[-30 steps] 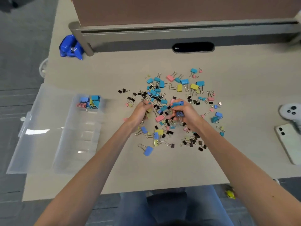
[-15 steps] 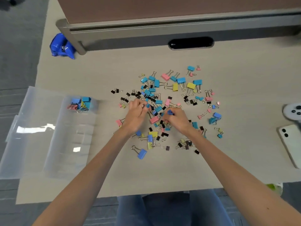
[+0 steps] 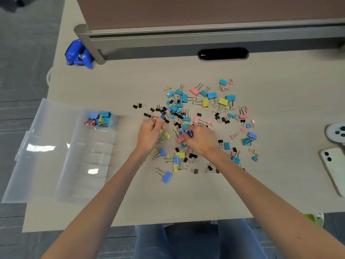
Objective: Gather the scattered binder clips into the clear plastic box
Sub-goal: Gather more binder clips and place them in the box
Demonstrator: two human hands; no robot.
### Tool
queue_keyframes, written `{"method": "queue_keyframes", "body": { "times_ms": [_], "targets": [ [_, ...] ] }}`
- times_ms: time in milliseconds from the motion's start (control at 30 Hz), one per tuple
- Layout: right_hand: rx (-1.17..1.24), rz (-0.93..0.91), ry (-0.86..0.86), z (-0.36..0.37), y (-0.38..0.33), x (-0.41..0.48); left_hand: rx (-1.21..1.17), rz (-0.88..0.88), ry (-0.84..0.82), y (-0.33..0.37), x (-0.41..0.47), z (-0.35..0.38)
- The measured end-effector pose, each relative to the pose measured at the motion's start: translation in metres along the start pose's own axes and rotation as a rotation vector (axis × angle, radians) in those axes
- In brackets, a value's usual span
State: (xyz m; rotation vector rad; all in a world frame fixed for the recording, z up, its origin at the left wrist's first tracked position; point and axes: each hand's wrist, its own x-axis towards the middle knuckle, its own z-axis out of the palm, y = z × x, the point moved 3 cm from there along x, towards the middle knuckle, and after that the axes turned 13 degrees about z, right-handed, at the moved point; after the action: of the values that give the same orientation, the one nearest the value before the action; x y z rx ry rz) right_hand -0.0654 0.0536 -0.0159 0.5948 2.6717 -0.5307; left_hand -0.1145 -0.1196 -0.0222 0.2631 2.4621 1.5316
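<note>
Several binder clips (image 3: 206,116) in blue, yellow, pink and black lie scattered over the middle of the table. My left hand (image 3: 150,134) rests on the pile's left side, fingers closed around clips with metal loops showing at the top. My right hand (image 3: 200,139) sits in the pile's middle, pinching a dark blue clip (image 3: 190,133). The clear plastic box (image 3: 74,165) lies open at the left, its lid folded out over the table edge. A few clips (image 3: 99,118) sit in its far compartment.
A desk partition (image 3: 205,34) runs along the back with a black cable slot (image 3: 223,54). A blue wrapper (image 3: 78,55) lies at the back left. A white phone (image 3: 334,169) and a white controller (image 3: 337,132) lie at the right edge.
Both hands have shifted slightly within the pile and kept picking clips. The right hand now pinches a dark blue clip. The head view has swung a little.
</note>
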Motion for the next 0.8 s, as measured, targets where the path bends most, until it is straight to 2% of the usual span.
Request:
{"method": "queue_keyframes", "body": {
  "times_ms": [67, 167, 267, 467, 600, 800],
  "targets": [
    [0.06, 0.054, -0.014, -0.002, 0.002, 0.0, 0.183, 0.045, -0.129, 0.003, -0.008, 0.002],
    [0.245, 0.149, -0.06, -0.003, 0.013, 0.0, 0.562, 0.265, -0.392, 0.012, -0.017, 0.015],
    [0.507, 0.253, -0.114, 0.0, 0.028, 0.0, 0.747, 0.396, -0.518, 0.016, -0.019, 0.024],
    [0.671, 0.287, -0.158, 0.002, 0.051, 0.004, 0.923, 0.5, -0.65, 0.024, -0.013, 0.036],
    [0.694, 0.277, -0.176, 0.001, 0.057, 0.003, 0.987, 0.548, -0.687, 0.023, -0.008, 0.044],
    [0.782, 0.303, -0.216, 0.002, 0.065, 0.002, 0.915, 0.491, -0.652, 0.025, 0.002, 0.047]
  ]
}}
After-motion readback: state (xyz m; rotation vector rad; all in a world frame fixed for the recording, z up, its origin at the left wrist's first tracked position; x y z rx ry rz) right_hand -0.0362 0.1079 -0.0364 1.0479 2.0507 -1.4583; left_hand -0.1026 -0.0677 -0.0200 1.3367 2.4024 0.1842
